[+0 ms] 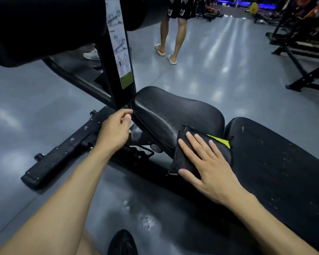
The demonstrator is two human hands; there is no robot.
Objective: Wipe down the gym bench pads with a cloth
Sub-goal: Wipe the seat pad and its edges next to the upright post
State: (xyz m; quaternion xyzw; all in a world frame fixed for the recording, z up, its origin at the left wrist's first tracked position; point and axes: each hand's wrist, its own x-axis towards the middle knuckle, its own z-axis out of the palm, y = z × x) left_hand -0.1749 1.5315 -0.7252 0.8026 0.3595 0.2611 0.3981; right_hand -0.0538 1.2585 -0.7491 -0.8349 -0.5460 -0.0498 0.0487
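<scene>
A folded black microfibre cloth with a yellow-green tag (201, 150) is pressed flat under the right hand (208, 166), fingers spread, on the near end of the curved black vinyl seat pad (173, 111). The long black back pad (276, 162) is seen just right of the seat pad, its axis running near-right. The seat pad's long axis runs away from the right hand, up-left toward the black upright post (116, 52). The left hand (116, 129), loosely curled and holding nothing, is hovered beside the seat pad's left edge. Unwiped seat surface is judged ahead of the cloth.
</scene>
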